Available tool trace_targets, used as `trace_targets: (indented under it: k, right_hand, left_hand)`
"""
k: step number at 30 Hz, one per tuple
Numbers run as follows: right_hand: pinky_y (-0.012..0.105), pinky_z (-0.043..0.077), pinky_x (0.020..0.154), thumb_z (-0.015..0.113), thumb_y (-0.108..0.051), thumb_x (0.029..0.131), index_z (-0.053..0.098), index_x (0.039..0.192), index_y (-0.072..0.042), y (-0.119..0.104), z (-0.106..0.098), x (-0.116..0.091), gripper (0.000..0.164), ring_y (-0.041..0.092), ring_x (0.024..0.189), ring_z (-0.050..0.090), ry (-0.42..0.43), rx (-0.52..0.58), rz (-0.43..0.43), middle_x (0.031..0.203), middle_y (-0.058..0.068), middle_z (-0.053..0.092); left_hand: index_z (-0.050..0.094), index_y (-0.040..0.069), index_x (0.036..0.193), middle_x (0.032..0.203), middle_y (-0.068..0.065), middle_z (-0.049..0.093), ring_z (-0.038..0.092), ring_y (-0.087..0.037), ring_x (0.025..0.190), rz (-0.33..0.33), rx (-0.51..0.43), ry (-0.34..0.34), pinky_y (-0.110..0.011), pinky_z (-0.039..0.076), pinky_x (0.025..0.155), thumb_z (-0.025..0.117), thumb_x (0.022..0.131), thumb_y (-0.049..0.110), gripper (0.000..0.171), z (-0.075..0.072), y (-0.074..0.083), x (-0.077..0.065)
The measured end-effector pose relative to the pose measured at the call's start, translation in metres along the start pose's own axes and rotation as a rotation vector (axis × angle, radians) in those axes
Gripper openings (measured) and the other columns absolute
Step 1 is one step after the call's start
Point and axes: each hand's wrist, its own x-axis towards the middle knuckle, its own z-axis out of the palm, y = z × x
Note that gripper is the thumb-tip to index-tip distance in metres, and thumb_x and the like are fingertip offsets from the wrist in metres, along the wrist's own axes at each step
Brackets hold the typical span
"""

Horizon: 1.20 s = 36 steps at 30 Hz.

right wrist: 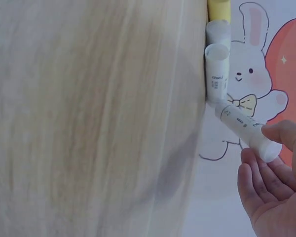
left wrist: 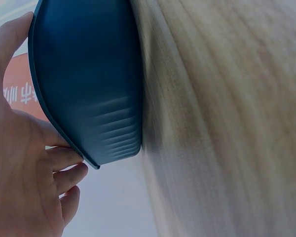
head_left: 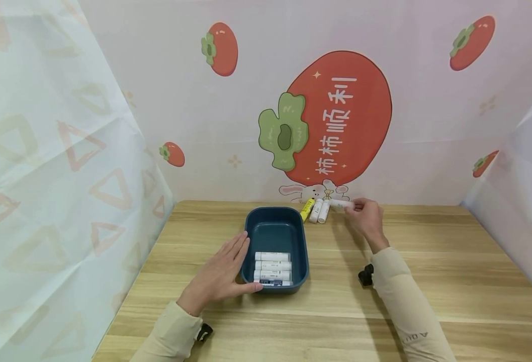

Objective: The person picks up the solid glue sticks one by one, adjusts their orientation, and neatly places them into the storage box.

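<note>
My right hand [head_left: 368, 220] pinches one end of a white glue stick [head_left: 340, 204] at the back of the table. In the right wrist view the held glue stick [right wrist: 247, 132] slants up off the wood, thumb on one side and fingers on the other. Just left of it lie two white glue sticks [right wrist: 216, 74] and a yellow one [head_left: 307, 209]. My left hand [head_left: 220, 275] rests against the left side of a dark blue box [head_left: 305, 269], its fingers along the rim and thumb at the near corner. Several white glue sticks [head_left: 272, 265] lie stacked crosswise in the box's near end.
The wooden table [head_left: 338, 322] ends at a back wall [head_left: 411, 166] printed with persimmons and a rabbit. White patterned sheets [head_left: 67, 201] hang at both sides. The far half of the box's floor [head_left: 272, 234] shows bare.
</note>
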Motion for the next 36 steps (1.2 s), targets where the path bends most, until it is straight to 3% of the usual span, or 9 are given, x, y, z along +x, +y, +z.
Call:
trace_targets:
  k: [6, 16, 28, 36]
  right_hand:
    - [0.026, 0.061, 0.078, 0.075, -0.016, 0.095, 0.075, 0.119, 0.007, -0.004, 0.001, 0.000, 0.033, 0.036, 0.101, 0.077, 0.003, 0.017, -0.045, 0.111, 0.026, 0.078]
    - [0.020, 0.062, 0.078, 0.077, -0.013, 0.095, 0.074, 0.120, 0.007, -0.016, 0.003, -0.004, 0.032, 0.036, 0.101, 0.077, -0.037, 0.094, -0.130, 0.111, 0.026, 0.078]
    - [0.046, 0.065, 0.090, 0.079, -0.016, 0.096, 0.075, 0.125, 0.001, -0.046, 0.007, -0.019, 0.034, 0.033, 0.101, 0.078, -0.121, 0.126, -0.235, 0.112, 0.021, 0.078]
    - [0.046, 0.066, 0.088, 0.080, -0.015, 0.095, 0.075, 0.125, -0.002, -0.063, 0.015, -0.030, 0.032, 0.031, 0.098, 0.079, -0.218, 0.166, -0.344, 0.113, 0.018, 0.078]
  left_hand:
    - [0.021, -0.001, 0.167, 0.178, -0.018, 0.016, 0.017, -0.033, 0.166, 0.004, 0.002, 0.002, -0.051, 0.025, 0.134, 0.052, 0.090, 0.085, 0.120, 0.001, 0.000, 0.000]
    - [0.022, -0.002, 0.167, 0.177, -0.018, 0.016, 0.018, -0.034, 0.166, 0.011, -0.001, 0.005, -0.051, 0.025, 0.133, 0.053, 0.090, 0.084, 0.119, 0.000, 0.000, 0.000]
    - [0.021, -0.002, 0.167, 0.178, -0.019, 0.015, 0.018, -0.034, 0.166, 0.007, -0.005, 0.004, -0.051, 0.025, 0.134, 0.054, 0.090, 0.084, 0.120, -0.001, 0.000, 0.000]
    - [0.021, -0.001, 0.167, 0.178, -0.018, 0.015, 0.018, -0.034, 0.166, 0.006, -0.003, 0.000, -0.050, 0.024, 0.134, 0.053, 0.090, 0.084, 0.120, -0.001, 0.000, 0.000]
